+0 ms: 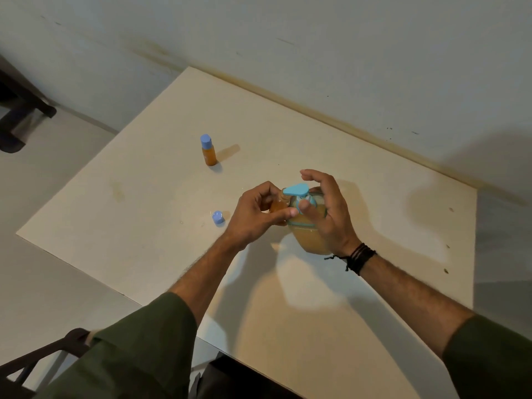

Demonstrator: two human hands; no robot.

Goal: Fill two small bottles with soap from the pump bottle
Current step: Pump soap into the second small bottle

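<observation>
A round pump bottle [309,239] of orange soap with a light blue pump head [296,190] stands mid-table. My left hand [256,214] grips a small uncapped bottle [278,203] holding orange soap, its mouth right under the pump spout. My right hand [325,210] hovers over the pump with fingers loosely curved, its thumb resting against the bottle's collar. A second small bottle [208,152], capped in blue and full of orange soap, stands upright farther back on the left. A loose blue cap [218,217] lies on the table left of my left hand.
The cream table [374,182] stands against a pale wall along its far side; its left edge runs diagonally near the floor. A dark chair frame [43,358] sits at the lower left. A few drops lie near the loose cap.
</observation>
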